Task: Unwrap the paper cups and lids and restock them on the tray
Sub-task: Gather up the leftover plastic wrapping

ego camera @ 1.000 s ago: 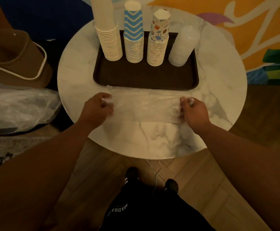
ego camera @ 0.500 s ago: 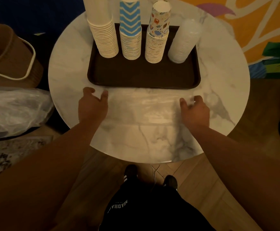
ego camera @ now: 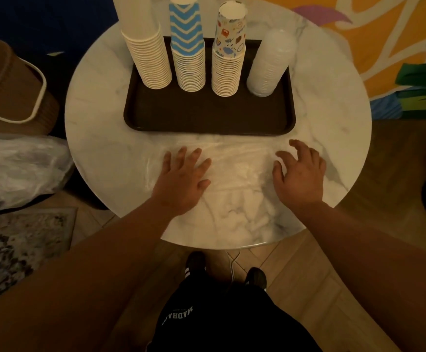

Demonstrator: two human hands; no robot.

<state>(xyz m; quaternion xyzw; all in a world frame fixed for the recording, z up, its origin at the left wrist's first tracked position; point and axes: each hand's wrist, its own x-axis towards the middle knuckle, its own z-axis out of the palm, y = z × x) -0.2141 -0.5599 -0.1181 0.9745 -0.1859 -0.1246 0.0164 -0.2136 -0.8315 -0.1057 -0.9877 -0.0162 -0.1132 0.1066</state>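
A dark brown tray (ego camera: 207, 118) on the round marble table (ego camera: 92, 148) carries three upright cup stacks: plain white (ego camera: 148, 54), blue chevron (ego camera: 189, 52) and cartoon-printed (ego camera: 228, 54). A stack of clear lids (ego camera: 270, 64) leans at the tray's right end. In front of the tray a flat clear plastic wrapper (ego camera: 240, 166) lies on the marble. My left hand (ego camera: 181, 179) presses flat on the wrapper's left part, fingers straight and spread. My right hand (ego camera: 299, 174) rests at the wrapper's right end with fingers spread and slightly bent.
A brown basket (ego camera: 11, 92) with a white handle sits on the floor at left. Below it lies a crumpled clear plastic bag (ego camera: 16, 171) and a patterned rug (ego camera: 16, 250). My shoes (ego camera: 196, 262) stand under the table's front edge. A painted wall is at the right.
Both hands let go of the wrapper ends they pinched a second ago. The left hand slid right and flattened on the plastic; the right hand opened and spread.
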